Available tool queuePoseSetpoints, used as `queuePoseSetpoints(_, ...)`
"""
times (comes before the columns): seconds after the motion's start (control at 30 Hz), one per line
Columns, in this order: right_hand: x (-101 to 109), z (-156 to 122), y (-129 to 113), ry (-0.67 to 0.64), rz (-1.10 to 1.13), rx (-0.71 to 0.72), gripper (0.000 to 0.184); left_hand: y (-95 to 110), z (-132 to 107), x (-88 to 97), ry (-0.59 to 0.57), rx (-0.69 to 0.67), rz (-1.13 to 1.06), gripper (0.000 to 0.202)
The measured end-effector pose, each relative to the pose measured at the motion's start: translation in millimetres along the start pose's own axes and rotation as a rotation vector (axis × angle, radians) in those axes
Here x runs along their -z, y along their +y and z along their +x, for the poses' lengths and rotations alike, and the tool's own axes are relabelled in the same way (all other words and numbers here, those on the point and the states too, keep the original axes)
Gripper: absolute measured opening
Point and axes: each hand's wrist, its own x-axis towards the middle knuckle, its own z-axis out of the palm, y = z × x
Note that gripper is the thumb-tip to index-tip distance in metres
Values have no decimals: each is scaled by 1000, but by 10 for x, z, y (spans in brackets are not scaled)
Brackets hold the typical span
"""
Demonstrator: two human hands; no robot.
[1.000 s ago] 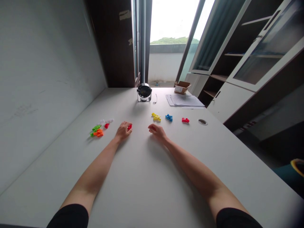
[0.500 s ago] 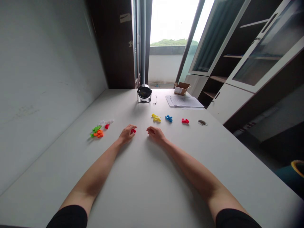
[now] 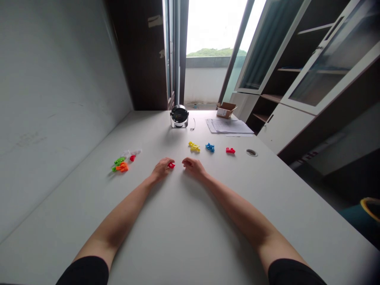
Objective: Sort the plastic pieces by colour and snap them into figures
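Between the thumb and fingers of my left hand [image 3: 162,169] is a small red plastic piece [image 3: 171,165], its outer end showing toward the right. My right hand [image 3: 193,168] rests just across a short gap, its fingers curled together; whatever they may hold is hidden. Beyond my right hand lie yellow plastic pieces [image 3: 194,147], a blue plastic cluster [image 3: 210,147] and a red plastic piece [image 3: 230,151]. Left of my left hand sits a group of green pieces [image 3: 119,161], orange pieces [image 3: 122,167], a red piece [image 3: 132,158] and clear pieces [image 3: 136,152].
At the back of the white table [image 3: 166,237] stands a round black-and-silver device [image 3: 179,116], with a thin cord [image 3: 194,124] beside it. Papers [image 3: 230,126] and an open cardboard box [image 3: 226,110] are at the back right, near a cable hole [image 3: 251,152]. A wall borders the left.
My left hand has moved a little to the right with the red piece, narrowing the gap to my right hand. The right hand stays almost where it was.
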Motion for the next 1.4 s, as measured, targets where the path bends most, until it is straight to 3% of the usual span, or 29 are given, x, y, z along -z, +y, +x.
queuePoseSetpoints(0.47,11,-17,-34,-1,-30,21,21,103,0,38,27,80,15,15)
queuePoseSetpoints(0.6,35,-40,-96,-17,-21,53,32,149,21,30,8,157,-101,27)
queuePoseSetpoints(0.77,45,-54,-166,-57,-38,111,39,173,50,-1,44,151,-210,33)
queuePoseSetpoints(1.07,67,-79,-248,-31,-100,192,23,116,65,-40,-49,165,-408,34)
queuePoseSetpoints(1.4,62,-79,-241,-32,-142,169,15,125,50,-70,-45,139,-377,35)
